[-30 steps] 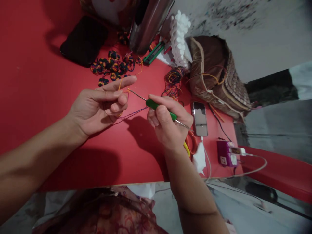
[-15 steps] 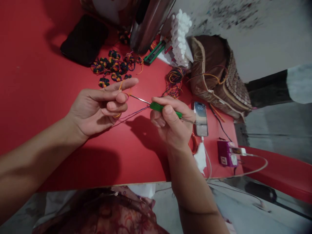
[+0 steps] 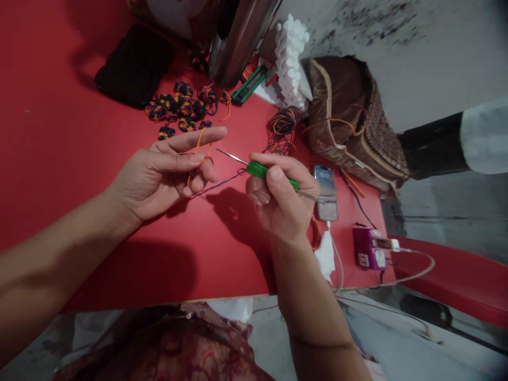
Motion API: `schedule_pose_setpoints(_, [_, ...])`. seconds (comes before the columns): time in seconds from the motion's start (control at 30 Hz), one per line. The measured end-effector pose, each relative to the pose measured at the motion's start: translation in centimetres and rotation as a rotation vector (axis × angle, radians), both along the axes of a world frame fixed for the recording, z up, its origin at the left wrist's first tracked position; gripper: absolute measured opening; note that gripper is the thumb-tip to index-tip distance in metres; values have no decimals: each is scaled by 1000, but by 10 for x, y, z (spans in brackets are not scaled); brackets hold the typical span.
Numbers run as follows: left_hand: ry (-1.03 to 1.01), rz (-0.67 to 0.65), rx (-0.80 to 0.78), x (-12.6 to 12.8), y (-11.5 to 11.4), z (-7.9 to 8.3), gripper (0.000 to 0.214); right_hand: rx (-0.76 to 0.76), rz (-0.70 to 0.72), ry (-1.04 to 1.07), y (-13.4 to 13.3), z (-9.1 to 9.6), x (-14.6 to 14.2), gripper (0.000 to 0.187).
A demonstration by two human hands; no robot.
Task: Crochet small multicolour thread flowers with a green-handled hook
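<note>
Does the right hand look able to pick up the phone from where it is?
Probably yes: the phone lies close by the right hand, mostly in plain view, though the green-handled hook held there would likely need setting down first.

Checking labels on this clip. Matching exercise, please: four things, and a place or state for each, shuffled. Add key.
Things
1. green-handled tool
2. orange thread
3. phone
4. cutter

Places or states
A. face up on the red table, screen lit
B. lying beside the metal bottle
C. gripped in the right hand
D. passing over the index finger of the left hand

Right pairs: 1-C, 2-D, 3-A, 4-B
</note>
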State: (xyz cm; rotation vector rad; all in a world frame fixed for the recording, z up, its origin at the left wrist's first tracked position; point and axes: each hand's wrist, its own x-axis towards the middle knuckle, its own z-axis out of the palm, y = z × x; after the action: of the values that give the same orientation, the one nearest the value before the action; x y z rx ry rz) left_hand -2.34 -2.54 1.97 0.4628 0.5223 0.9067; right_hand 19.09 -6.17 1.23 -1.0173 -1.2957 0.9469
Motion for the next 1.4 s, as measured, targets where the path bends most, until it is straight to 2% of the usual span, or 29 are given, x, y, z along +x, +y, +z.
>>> schedule_pose_setpoints(0.1, [70, 5, -12, 2, 1, -2, 29, -60, 40, 129, 6, 3, 2, 28])
schedule_pose_setpoints(0.17, [83, -2, -44, 2, 3, -5, 32, -170, 103, 201, 10, 8, 5, 29])
schedule_pose_setpoints(0.23, [75, 9, -67, 1, 5, -7, 32, -312, 170, 227, 12, 11, 9, 40])
schedule_pose_setpoints(0.33, [52, 32, -40, 2, 7, -9, 27, -436, 296, 182, 12, 12, 13, 65])
schedule_pose_setpoints(0.4, [61, 39, 1, 3, 6, -9, 24, -421, 385, 127, 10, 10, 12, 78])
schedule_pose_setpoints(0.5, [134, 71, 49, 7, 2, -9, 18, -410, 563, 32, 4, 10, 3, 83])
schedule_pose_setpoints(0.6, [199, 104, 102, 9, -2, -7, 17, -577, 733, -23, -1, 15, -8, 79])
schedule_pose_setpoints(0.67, [202, 118, 142, 11, -4, -6, 16, -660, 701, 6, -2, 18, -14, 78])
schedule_pose_setpoints(0.77, [188, 132, 156, 13, -6, -5, 16, -700, 620, 78, -1, 18, -16, 76])
schedule_pose_setpoints(0.97, [250, 270, 143, 16, -5, -3, 25, -725, 469, 278, 2, 10, -11, 45])
schedule_pose_setpoints(1.1, [323, 331, 92, 16, -2, -4, 23, -657, 487, 343, 10, 3, -3, 36])
schedule_pose_setpoints(1.23, [320, 321, 85, 14, -1, -6, 18, -508, 505, 194, 10, 1, -4, 40])
schedule_pose_setpoints(1.3, [311, 303, 84, 13, -1, -8, 18, -428, 411, 152, 6, 3, -9, 39])
schedule_pose_setpoints(1.4, [296, 259, 94, 10, -1, -11, 18, -318, 183, 187, 1, 7, -14, 34])
